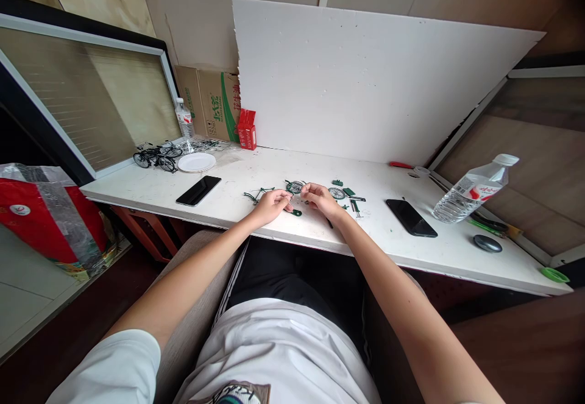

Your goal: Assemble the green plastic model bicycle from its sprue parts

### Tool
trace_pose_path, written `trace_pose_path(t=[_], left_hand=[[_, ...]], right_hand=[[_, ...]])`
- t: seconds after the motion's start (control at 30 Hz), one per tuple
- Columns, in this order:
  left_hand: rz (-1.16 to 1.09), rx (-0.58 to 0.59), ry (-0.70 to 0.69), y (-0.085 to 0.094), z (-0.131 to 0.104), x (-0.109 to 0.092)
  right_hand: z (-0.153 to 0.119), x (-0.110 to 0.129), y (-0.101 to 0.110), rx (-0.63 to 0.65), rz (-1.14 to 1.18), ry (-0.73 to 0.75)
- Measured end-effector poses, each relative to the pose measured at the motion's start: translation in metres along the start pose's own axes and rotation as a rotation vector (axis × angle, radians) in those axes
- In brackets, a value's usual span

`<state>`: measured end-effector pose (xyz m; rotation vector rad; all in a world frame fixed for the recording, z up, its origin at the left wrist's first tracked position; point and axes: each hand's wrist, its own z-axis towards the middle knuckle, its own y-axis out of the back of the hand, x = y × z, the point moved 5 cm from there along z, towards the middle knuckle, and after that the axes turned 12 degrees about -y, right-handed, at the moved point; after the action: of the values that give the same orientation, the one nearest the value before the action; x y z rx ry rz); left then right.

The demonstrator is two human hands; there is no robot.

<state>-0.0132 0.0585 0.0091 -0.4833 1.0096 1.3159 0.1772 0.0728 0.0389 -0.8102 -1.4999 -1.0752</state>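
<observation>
My left hand is above the white table with thumb and fingers pinched together on something too small to make out. Close beside it, my right hand is also closed in a pinch, and whatever lies between its fingertips cannot be made out. Just beyond them lies a small spoked wheel with green parts. A green bicycle-frame-like piece rests left of my left hand, and a dark green part with a rounded end lies below the fingertips. Right of my right hand are another spoked wheel and several small green pieces.
Black phones lie at left and right. Small model bicycles stand by a white plate. A large water bottle and a dark round object are at right. A white board leans behind.
</observation>
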Motion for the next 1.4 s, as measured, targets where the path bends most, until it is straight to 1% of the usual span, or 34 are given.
trace_pose_path(t=[0.3, 0.47, 0.6, 0.73, 0.8, 1.0, 1.17, 1.23, 1.33, 1.4], left_hand=[[-0.003, -0.004, -0.007, 0.001, 0.000, 0.004], [-0.014, -0.018, -0.003, 0.001, 0.000, 0.001], [-0.046, -0.041, -0.008, 0.001, 0.000, -0.001], [-0.112, -0.077, -0.011, 0.001, 0.001, 0.003], [-0.116, -0.089, -0.017, 0.001, 0.001, 0.004], [-0.080, -0.104, -0.026, 0.003, 0.001, 0.005], [-0.091, -0.107, -0.022, 0.003, 0.002, 0.009], [-0.118, -0.111, -0.019, 0.003, 0.002, 0.010], [-0.171, -0.111, -0.013, 0.002, 0.002, 0.010], [-0.194, -0.098, -0.015, 0.001, 0.002, 0.010]], right_hand=[[-0.003, 0.004, -0.003, 0.072, 0.087, -0.037], [-0.004, 0.005, -0.003, 0.099, 0.104, -0.036], [-0.004, 0.004, -0.002, 0.113, 0.118, -0.027], [-0.003, 0.003, -0.004, 0.147, 0.156, -0.020], [-0.002, 0.002, -0.004, 0.144, 0.160, -0.026], [0.000, 0.001, -0.001, 0.077, 0.132, -0.001], [0.003, -0.003, 0.001, 0.044, 0.092, 0.016], [0.006, -0.005, 0.004, -0.016, 0.097, 0.031], [0.008, -0.007, 0.014, -0.162, 0.129, 0.065], [0.009, -0.007, 0.019, -0.229, 0.140, 0.093]])
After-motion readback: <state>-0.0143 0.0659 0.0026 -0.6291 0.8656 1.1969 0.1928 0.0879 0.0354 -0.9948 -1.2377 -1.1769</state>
